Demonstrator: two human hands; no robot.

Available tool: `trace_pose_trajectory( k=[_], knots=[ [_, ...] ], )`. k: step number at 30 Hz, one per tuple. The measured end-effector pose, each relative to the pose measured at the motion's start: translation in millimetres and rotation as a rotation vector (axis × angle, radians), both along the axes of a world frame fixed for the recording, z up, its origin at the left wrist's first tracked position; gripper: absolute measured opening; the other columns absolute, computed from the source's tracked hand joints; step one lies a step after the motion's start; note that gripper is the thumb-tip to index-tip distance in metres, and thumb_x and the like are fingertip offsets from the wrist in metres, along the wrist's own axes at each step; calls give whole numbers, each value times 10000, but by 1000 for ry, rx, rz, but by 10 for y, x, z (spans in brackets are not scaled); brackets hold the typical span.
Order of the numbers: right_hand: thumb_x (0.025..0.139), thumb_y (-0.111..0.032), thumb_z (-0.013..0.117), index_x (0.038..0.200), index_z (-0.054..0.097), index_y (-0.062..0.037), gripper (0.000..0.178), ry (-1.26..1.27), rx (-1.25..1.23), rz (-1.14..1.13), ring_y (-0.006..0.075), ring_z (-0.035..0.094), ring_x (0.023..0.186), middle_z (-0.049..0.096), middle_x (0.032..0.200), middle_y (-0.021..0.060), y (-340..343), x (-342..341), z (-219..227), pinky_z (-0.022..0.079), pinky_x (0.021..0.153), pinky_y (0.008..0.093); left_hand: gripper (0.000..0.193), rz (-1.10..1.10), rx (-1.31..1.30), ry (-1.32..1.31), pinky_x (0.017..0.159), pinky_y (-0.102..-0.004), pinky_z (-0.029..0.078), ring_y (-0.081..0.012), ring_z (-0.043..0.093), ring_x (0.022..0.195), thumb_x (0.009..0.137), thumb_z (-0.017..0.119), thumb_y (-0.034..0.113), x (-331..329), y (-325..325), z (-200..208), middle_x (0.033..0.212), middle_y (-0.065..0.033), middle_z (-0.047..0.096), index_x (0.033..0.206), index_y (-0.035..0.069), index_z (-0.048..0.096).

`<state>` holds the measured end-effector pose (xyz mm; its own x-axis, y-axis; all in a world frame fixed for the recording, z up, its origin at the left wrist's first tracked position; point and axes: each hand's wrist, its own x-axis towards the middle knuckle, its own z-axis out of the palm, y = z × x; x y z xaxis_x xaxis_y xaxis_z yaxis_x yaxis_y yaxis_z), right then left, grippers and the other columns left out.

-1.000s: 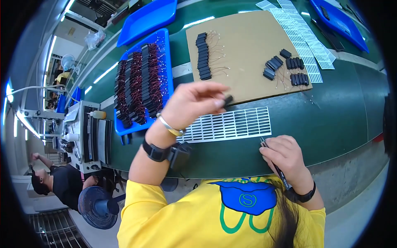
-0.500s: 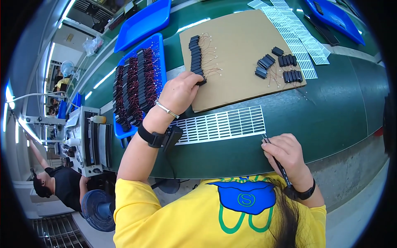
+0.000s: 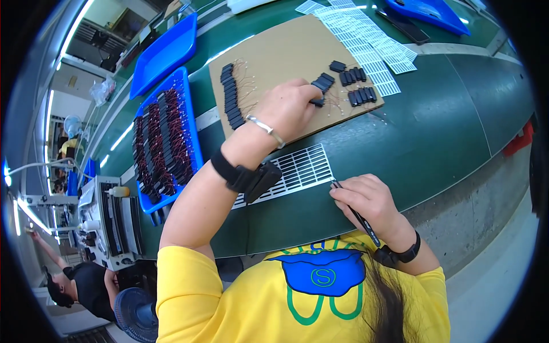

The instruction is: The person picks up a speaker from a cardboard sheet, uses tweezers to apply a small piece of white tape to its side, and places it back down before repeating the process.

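My left hand (image 3: 290, 107) reaches over the brown cardboard sheet (image 3: 280, 48), its fingers closed on a small black rectangular block (image 3: 318, 103) at the near-left end of a loose group. Thin wires lie beside that block. In my right hand (image 3: 369, 200) is a pair of dark tweezers (image 3: 365, 224), tips pointing up and left toward the corner of a white slotted sheet (image 3: 306, 166). My left forearm hides part of that sheet. On the cardboard's left side stands a column of black blocks (image 3: 230, 94) with wires fanning right.
Left of the cardboard, a blue tray (image 3: 194, 134) holds rows of wired black blocks. Another blue tray (image 3: 166, 54) lies beyond it. More white slotted sheets (image 3: 366, 43) overlap at the back right, near a dark flat object (image 3: 403, 27). A person (image 3: 94, 288) works at far left, near a fan (image 3: 136, 311).
My left hand has left the column of blocks and moved right to the loose group on the cardboard. My right hand still holds the tweezers. The whole view has shifted.
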<state>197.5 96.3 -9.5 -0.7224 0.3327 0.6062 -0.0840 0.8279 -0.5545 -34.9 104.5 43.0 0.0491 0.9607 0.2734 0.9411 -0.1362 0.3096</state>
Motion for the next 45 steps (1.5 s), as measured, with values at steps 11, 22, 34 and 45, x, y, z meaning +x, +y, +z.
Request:
trace_pose_trajectory(
  k=[11, 22, 34, 45],
  knots=[
    [601, 45, 672, 862, 575, -50, 294, 12, -48, -31, 239, 598, 693, 614, 796, 91, 21, 44, -12, 442, 591, 308, 143, 110, -142, -47, 714, -390, 450, -303, 559, 813, 719, 574, 107, 61, 47, -182, 816, -113, 575, 851, 80, 622],
    [644, 45, 656, 915, 540, -48, 309, 71, -95, -43, 246, 601, 698, 619, 829, 109, 34, 72, -9, 441, 584, 304, 182, 167, -301, -950, 726, -247, 469, -126, 584, 773, 742, 638, 59, 127, -550, -28, 790, -47, 595, 912, 17, 587],
    [636, 8, 695, 893, 514, -67, 323, 71, -108, 94, 249, 605, 677, 617, 847, 116, -77, -234, 48, 463, 554, 303, 321, 49, -409, -1348, 800, -229, 460, -97, 549, 892, 740, 627, -49, 401, -1198, -285, 951, -38, 543, 1030, 4, 499],
    [633, -2, 700, 885, 524, -69, 314, 29, -78, 154, 243, 599, 635, 610, 809, 99, -80, -271, -9, 462, 542, 298, 203, 60, -583, -1652, 760, -228, 480, -115, 585, 829, 785, 587, -22, 359, -1248, -293, 931, -71, 587, 979, -11, 527]
  ],
)
